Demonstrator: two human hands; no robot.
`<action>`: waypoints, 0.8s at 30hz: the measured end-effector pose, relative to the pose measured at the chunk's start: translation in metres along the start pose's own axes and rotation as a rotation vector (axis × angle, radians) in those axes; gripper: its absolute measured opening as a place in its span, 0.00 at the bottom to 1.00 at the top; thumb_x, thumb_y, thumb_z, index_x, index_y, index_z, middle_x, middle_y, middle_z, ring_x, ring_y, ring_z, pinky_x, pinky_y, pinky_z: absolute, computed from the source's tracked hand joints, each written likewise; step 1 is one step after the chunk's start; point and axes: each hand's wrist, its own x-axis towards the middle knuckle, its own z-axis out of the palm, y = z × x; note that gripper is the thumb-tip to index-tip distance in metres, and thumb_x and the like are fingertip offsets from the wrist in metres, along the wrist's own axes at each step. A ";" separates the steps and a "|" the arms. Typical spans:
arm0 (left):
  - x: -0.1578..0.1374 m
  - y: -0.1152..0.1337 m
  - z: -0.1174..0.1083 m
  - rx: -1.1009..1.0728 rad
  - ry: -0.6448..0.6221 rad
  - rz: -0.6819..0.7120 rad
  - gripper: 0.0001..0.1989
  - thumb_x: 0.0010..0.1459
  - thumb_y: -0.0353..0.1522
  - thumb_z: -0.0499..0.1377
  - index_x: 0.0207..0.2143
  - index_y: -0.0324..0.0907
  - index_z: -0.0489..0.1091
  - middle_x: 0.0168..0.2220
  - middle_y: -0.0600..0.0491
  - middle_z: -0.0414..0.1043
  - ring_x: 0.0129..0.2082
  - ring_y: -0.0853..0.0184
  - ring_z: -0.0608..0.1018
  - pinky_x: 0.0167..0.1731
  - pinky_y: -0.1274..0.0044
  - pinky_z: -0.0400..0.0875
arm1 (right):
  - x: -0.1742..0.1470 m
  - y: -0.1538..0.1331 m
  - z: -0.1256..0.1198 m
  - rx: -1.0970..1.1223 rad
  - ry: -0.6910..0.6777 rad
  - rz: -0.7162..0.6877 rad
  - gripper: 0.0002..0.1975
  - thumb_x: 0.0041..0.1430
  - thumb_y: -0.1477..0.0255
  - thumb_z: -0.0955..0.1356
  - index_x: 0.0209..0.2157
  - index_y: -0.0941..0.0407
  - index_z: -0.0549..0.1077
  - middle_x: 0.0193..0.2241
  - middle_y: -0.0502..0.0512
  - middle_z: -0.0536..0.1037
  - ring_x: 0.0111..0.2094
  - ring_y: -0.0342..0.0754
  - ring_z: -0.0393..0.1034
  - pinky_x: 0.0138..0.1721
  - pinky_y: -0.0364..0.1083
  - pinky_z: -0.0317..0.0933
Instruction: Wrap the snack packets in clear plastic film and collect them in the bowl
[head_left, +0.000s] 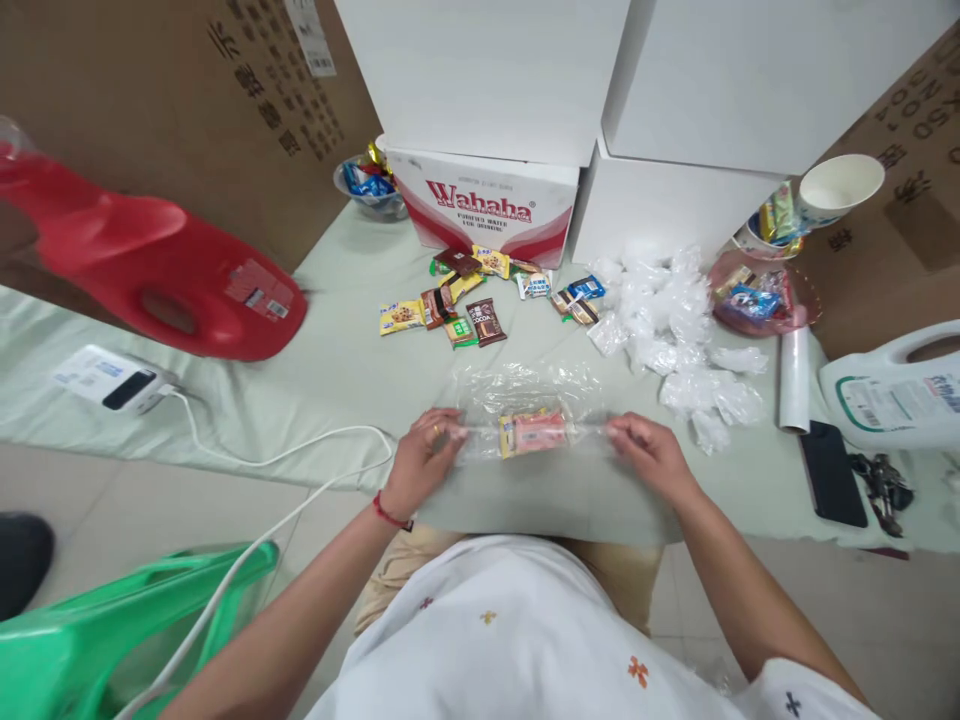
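A sheet of clear plastic film [525,382] lies on the cloth in front of me, with small wrapped snacks [532,432] in pink and yellow packets at its middle. My left hand [431,450] pinches the film's left side, and my right hand [646,450] pinches its right side. Between them the near edge is stretched over the snacks. Just beyond the film, several loose snack packets [442,300] are scattered. A pile of plastic-wrapped bundles [667,320] sits beyond my right hand; what is inside them cannot be made out.
A red jug [150,260] and white power device [112,380] with a cable are left. A Wahaha box [487,205] stands behind, beside a snack bowl [375,203]. On the right are a pink bowl [806,300], film roll [793,385], phone [834,475], keys [883,490] and white jug [896,390].
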 end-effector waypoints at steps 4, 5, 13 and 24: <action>0.027 0.000 0.013 0.149 0.157 -0.256 0.11 0.58 0.41 0.59 0.31 0.44 0.73 0.37 0.47 0.78 0.45 0.55 0.77 0.50 0.62 0.73 | 0.049 0.008 0.006 -0.160 0.037 0.125 0.15 0.65 0.59 0.65 0.32 0.54 0.75 0.25 0.48 0.73 0.28 0.47 0.67 0.31 0.43 0.57; 0.029 0.003 0.015 0.201 0.237 -0.261 0.09 0.56 0.40 0.60 0.33 0.44 0.74 0.38 0.46 0.76 0.46 0.53 0.76 0.51 0.60 0.71 | 0.056 0.010 0.011 -0.241 0.026 0.141 0.13 0.65 0.61 0.65 0.32 0.54 0.75 0.25 0.48 0.74 0.28 0.46 0.67 0.32 0.43 0.56; -0.006 0.069 0.032 0.371 0.191 0.402 0.16 0.64 0.29 0.54 0.51 0.52 0.74 0.52 0.50 0.77 0.59 0.56 0.73 0.61 0.58 0.58 | 0.058 0.008 0.020 -0.622 -0.076 0.218 0.10 0.67 0.66 0.63 0.38 0.53 0.75 0.31 0.53 0.77 0.32 0.50 0.68 0.31 0.44 0.52; 0.015 0.063 0.062 0.345 -0.181 0.328 0.22 0.70 0.31 0.49 0.62 0.52 0.70 0.58 0.52 0.77 0.60 0.58 0.72 0.62 0.57 0.57 | 0.150 -0.045 0.046 -0.767 -0.195 -0.266 0.31 0.63 0.61 0.71 0.64 0.60 0.67 0.56 0.69 0.74 0.61 0.63 0.57 0.62 0.56 0.52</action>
